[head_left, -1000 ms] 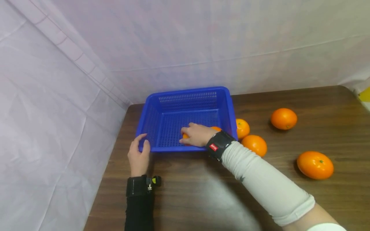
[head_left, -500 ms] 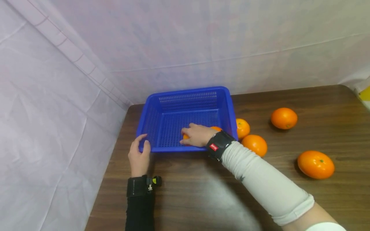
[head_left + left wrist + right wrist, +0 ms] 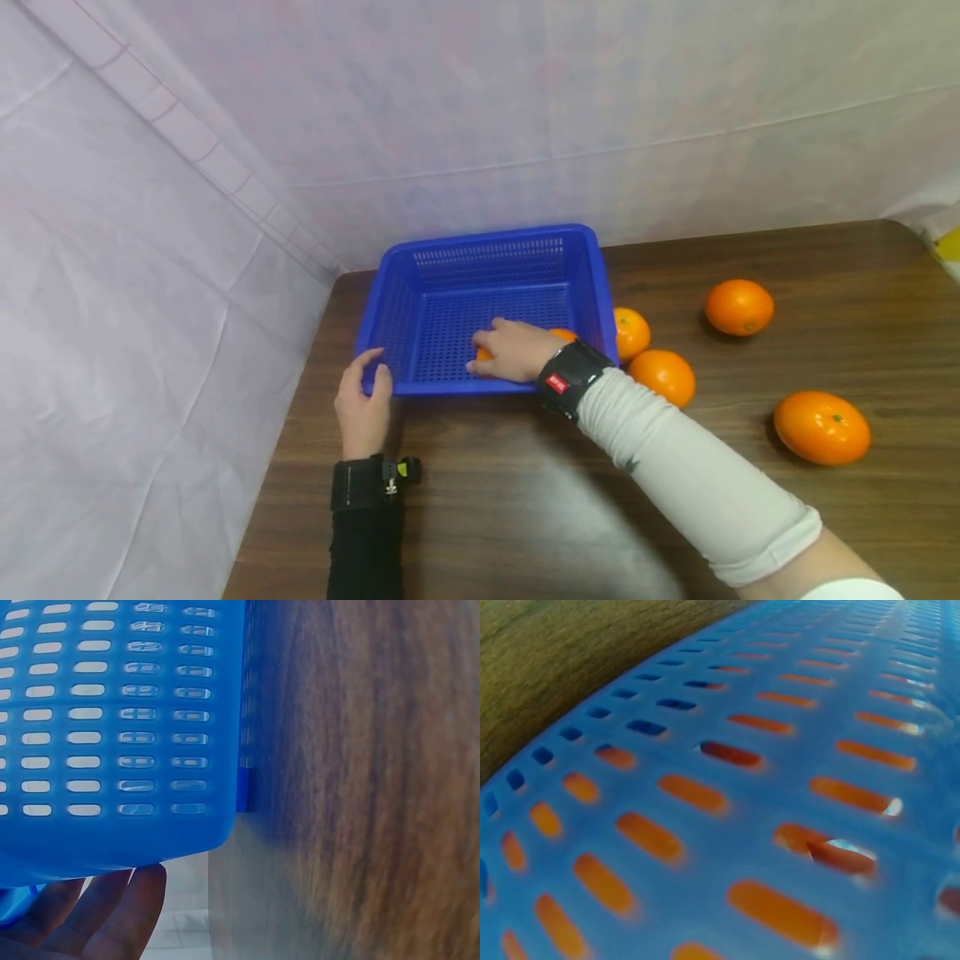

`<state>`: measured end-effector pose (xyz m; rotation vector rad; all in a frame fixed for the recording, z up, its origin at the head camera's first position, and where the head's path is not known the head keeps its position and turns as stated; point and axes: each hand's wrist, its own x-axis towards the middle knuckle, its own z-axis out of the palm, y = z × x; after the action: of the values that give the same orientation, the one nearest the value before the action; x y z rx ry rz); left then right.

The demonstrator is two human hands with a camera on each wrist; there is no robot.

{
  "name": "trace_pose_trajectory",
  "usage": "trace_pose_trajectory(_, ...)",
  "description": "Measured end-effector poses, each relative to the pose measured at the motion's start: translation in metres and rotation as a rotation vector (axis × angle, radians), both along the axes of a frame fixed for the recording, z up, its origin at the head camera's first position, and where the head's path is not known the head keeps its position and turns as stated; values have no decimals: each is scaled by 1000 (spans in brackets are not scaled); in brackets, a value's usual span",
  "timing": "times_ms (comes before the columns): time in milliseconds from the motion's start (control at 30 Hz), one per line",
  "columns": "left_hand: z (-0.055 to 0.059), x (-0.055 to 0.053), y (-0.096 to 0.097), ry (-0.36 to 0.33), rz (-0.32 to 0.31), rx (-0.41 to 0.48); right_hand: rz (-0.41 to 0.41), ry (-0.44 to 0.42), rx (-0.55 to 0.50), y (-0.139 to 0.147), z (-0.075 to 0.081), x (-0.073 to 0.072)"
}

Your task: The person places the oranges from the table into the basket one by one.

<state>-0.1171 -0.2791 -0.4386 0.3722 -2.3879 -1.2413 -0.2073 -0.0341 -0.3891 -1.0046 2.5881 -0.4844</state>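
Currently, a glossy orange round fruit (image 3: 484, 354) lies inside a blue rectangular perforated plastic basket (image 3: 450, 389), near the front wall, mostly covered by the right hand (image 3: 517, 350). Right hand: fingers and thumb curled round the fruit, gripping it, back of the hand upward. Whether the fruit touches the basket floor cannot be told. Right wrist view: orange colour shows through the basket slots.

A second glossy orange fruit (image 3: 563, 334) is in the basket behind the right wrist, partly hidden; contact with the first cannot be judged.

Left hand (image 3: 363, 408): at the near left corner of the basket, thumb and fingers bent round the rim, holding it. Left wrist view: fingertips (image 3: 142, 900) against the outside of the basket.

Outside, just right of the basket: a small shiny orange fruit (image 3: 632, 333) close to the wall, and a round orange fruit (image 3: 663, 377) in front of it. Farther right, well apart from each other: an oval orange fruit (image 3: 739, 307) toward the back and a large oblong orange fruit (image 3: 822, 427) toward the front. All four rest on a dark brown wood-grain table (image 3: 480, 517).

Right forearm wears a pale grey fabric sleeve (image 3: 690, 467), left a black sleeve (image 3: 365, 546); whitish cloth sheeting (image 3: 525, 108) hangs behind the table
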Motion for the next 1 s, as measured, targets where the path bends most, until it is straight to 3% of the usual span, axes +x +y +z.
trace_pose_trajectory(300,0,-1,0,13,-6,1,-34,9,-18,11,2,0)
trace_pose_trajectory(467,-1,-1,0,24,-5,-1,-25,53,-18,22,-1,1)
trace_pose_trajectory(800,-1,-1,0,13,-8,13,-19,190,-45,48,6,17)
trace_pose_trajectory(1000,-2,-1,-1,22,-7,15,-27,230,-55,62,7,24)
